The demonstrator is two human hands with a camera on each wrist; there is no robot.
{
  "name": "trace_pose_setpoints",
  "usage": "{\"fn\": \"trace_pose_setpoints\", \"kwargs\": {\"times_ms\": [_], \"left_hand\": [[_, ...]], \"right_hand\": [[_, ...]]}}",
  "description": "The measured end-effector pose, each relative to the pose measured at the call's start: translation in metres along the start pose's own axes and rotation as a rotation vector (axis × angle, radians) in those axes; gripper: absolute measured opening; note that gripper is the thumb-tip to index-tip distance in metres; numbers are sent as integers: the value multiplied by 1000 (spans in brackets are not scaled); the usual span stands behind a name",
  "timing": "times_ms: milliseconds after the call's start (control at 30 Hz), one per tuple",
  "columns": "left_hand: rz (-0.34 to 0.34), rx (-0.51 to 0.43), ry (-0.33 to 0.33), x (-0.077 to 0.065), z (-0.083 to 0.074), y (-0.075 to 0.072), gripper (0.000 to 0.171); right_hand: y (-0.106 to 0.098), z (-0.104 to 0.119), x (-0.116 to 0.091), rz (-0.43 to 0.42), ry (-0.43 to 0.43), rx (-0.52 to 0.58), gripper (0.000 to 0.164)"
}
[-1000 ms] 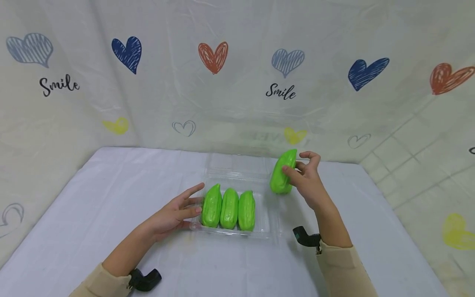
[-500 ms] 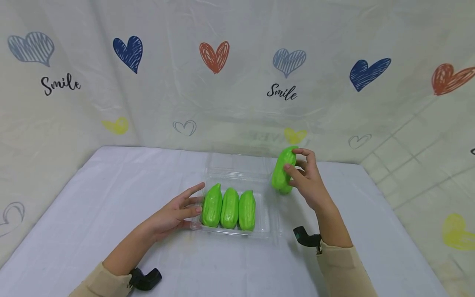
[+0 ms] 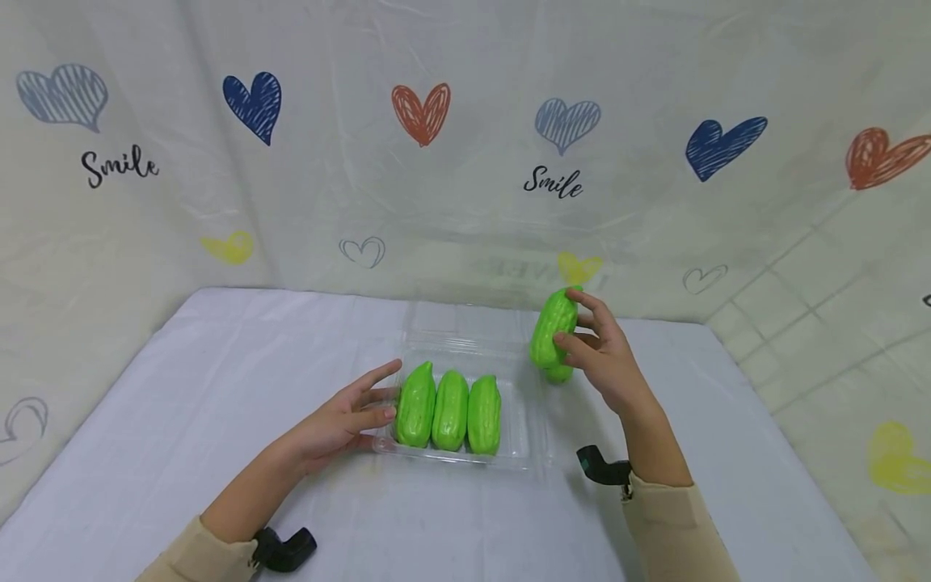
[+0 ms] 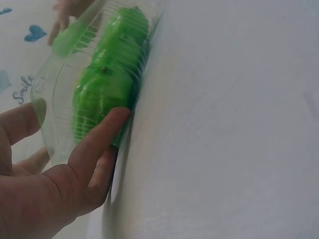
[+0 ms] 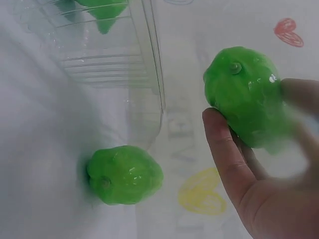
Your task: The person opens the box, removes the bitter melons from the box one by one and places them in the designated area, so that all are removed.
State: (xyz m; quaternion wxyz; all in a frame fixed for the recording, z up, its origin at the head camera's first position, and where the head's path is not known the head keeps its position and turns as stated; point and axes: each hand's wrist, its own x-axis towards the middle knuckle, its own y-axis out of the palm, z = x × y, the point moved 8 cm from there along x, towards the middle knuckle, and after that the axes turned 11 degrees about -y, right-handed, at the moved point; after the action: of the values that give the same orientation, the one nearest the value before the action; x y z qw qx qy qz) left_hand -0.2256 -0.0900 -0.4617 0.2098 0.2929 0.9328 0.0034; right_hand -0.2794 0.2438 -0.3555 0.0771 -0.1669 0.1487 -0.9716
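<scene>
In the head view my right hand [image 3: 604,356] grips a bright green, ridged bitter gourd [image 3: 553,327], thumb on the near side and a fingertip at its upper end. The right wrist view shows this gourd [image 5: 244,94] raised above another bitter gourd [image 5: 127,174] on the table, which is mostly hidden behind it from the head. My left hand [image 3: 338,420], fingers spread, rests against the left side of a clear plastic clamshell box [image 3: 516,420]. Three bitter gourds [image 3: 451,408] lie side by side in that box. Fingertips touch its wall and corner in the left wrist view.
The clear lid [image 3: 465,323] of the box lies folded back toward the rear. A white cloth [image 3: 254,364] covers the table. Behind its far edge hangs a pale backdrop [image 3: 465,202] printed with hearts. Black wrist mounts [image 3: 284,550] project from both sleeves.
My right index finger has come down onto the gourd's upper end, and the gourd has shifted slightly. More of the gourd behind it shows. The left hand and box stay put.
</scene>
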Motion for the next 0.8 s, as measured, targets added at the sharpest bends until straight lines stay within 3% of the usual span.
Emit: {"fn": "trace_pose_setpoints", "kwargs": {"times_ms": [800], "left_hand": [[-4, 3, 1, 1, 0, 0, 75]], "right_hand": [[-19, -23, 1, -37, 52, -57, 62]]}}
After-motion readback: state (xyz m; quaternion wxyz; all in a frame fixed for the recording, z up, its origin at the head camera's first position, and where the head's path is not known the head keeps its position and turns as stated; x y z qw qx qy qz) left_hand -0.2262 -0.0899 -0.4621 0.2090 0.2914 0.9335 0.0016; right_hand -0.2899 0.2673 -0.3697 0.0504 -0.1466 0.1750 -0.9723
